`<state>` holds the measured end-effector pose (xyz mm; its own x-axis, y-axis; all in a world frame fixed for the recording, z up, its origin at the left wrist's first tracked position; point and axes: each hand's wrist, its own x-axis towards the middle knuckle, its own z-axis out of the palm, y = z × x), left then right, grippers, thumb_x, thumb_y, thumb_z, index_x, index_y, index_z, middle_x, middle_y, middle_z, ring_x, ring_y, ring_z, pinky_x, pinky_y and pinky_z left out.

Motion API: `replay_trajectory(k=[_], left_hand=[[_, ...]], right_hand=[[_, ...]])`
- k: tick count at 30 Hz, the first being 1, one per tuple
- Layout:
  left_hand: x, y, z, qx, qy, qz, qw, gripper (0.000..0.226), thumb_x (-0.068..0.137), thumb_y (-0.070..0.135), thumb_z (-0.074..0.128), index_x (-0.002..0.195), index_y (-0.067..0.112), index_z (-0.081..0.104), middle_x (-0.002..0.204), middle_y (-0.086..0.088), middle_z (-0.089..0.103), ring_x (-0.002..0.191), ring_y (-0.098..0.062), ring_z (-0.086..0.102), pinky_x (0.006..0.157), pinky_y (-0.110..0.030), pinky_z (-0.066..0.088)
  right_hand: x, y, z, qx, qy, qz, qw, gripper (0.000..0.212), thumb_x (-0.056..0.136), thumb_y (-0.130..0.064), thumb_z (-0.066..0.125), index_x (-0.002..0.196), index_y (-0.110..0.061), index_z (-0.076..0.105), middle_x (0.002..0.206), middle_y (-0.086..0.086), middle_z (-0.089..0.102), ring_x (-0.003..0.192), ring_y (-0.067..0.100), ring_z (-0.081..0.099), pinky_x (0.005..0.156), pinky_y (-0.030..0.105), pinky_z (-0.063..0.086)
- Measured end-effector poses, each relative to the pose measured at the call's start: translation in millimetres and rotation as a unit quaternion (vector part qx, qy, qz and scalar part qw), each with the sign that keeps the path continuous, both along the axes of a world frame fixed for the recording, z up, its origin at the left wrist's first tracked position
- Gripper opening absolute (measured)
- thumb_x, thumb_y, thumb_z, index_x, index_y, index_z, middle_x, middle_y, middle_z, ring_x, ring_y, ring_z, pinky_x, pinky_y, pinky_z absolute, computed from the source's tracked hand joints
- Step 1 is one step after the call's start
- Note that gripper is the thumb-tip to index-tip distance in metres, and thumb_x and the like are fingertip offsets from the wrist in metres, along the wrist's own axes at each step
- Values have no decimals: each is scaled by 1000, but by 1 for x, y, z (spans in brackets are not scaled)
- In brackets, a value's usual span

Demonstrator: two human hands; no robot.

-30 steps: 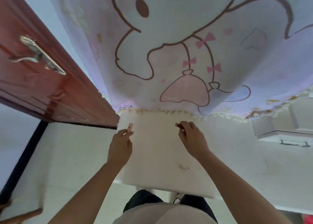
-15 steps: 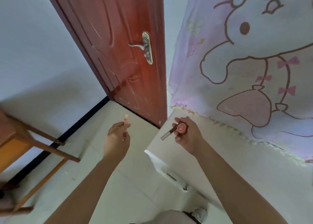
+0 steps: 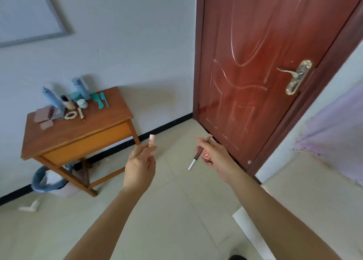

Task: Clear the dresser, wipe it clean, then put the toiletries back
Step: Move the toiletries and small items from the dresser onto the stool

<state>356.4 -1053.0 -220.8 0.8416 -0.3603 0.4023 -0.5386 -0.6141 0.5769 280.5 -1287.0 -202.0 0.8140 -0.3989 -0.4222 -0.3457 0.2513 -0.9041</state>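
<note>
My left hand (image 3: 139, 168) pinches a small pink tube (image 3: 151, 140) between its fingertips, held upright over the floor. My right hand (image 3: 215, 156) grips a round red tin (image 3: 206, 154) together with a brown and silver pen-shaped stick (image 3: 196, 158). Both hands hover in mid-room, right of a wooden table (image 3: 78, 134) that stands against the left wall. On that table's back part stand blue bottles (image 3: 51, 97), a tall blue flask (image 3: 80, 88), a white jar (image 3: 82, 103), teal combs (image 3: 100, 100), pink compacts (image 3: 42, 115) and a scrunchie (image 3: 70, 115).
A red-brown door (image 3: 255, 67) with a brass handle (image 3: 294, 76) fills the right. A bin with a blue bag (image 3: 47, 179) sits under the table. A lilac cloth (image 3: 334, 134) hangs at far right and a white furniture corner (image 3: 249, 226) is near my right arm. Pale tiled floor lies between.
My view has swung left, from the white dresser top and cartoon cloth to the door and then the wooden table. Both hands kept hold of their items and came along.
</note>
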Motion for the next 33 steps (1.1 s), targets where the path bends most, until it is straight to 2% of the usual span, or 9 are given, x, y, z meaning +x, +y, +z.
replay_trajectory(k=[4, 11, 15, 17, 21, 24, 26, 30, 33], left_hand=[[34, 50, -5, -19, 12, 44, 999, 28, 90, -1, 60, 115, 9, 68, 118, -5, 60, 82, -18, 60, 72, -30, 54], [141, 108, -26, -3, 19, 114, 993, 28, 90, -1, 61, 115, 10, 68, 115, -2, 59, 81, -17, 57, 68, -25, 51], [228, 128, -32, 26, 23, 166, 986, 28, 88, 0, 63, 114, 10, 69, 111, -2, 60, 84, -16, 57, 69, -24, 46], [272, 137, -30, 34, 41, 197, 979, 27, 88, 2, 64, 113, 12, 69, 114, -1, 60, 86, -17, 59, 70, -22, 45], [344, 156, -21, 49, 56, 230, 970, 24, 91, 6, 61, 112, 14, 69, 115, 1, 59, 87, -16, 59, 70, -18, 43], [380, 175, -24, 59, 83, 264, 959, 24, 92, 9, 60, 114, 16, 69, 116, 3, 58, 92, -11, 57, 72, -18, 46], [401, 193, -31, 64, 94, 269, 956, 25, 92, 9, 62, 114, 18, 68, 115, 4, 58, 93, -9, 55, 71, -17, 46], [447, 239, -58, 61, 125, 272, 952, 25, 89, 5, 63, 112, 14, 70, 114, 0, 59, 94, -13, 58, 70, -21, 47], [488, 274, -86, 64, 163, 272, 946, 25, 91, 8, 63, 115, 16, 68, 118, 1, 58, 96, -10, 56, 73, -22, 51]], right_hand=[[56, 50, -6, -31, 12, 51, 998, 26, 86, -51, 68, 82, -27, 76, 96, 12, 71, 62, 11, 49, 62, 24, 39], [199, 98, -31, -23, 20, 116, 993, 30, 90, -46, 66, 91, -17, 76, 82, -5, 69, 65, 9, 50, 55, 17, 39], [310, 122, -47, 18, 21, 145, 989, 33, 89, -46, 67, 97, -15, 75, 83, 1, 67, 75, 11, 53, 68, 22, 42], [363, 135, -48, 37, 32, 155, 987, 29, 91, -43, 66, 98, -16, 74, 80, -3, 71, 65, 6, 54, 65, 21, 44], [453, 162, -43, 53, 33, 186, 981, 27, 90, -46, 67, 102, -23, 72, 99, 0, 75, 81, 12, 59, 80, 29, 49], [503, 185, -41, 22, 57, 207, 977, 28, 91, -49, 64, 104, -25, 71, 98, -4, 75, 86, 11, 64, 72, 26, 46], [534, 204, -45, 18, 69, 223, 972, 29, 91, -49, 64, 103, -25, 71, 96, -3, 75, 79, 11, 61, 72, 27, 45], [585, 241, -64, 6, 93, 225, 970, 28, 91, -47, 64, 101, -22, 71, 94, 1, 75, 64, 8, 55, 53, 19, 41], [620, 274, -85, -3, 117, 214, 970, 26, 92, -47, 63, 101, -24, 70, 97, 2, 74, 68, 10, 55, 57, 21, 43]])
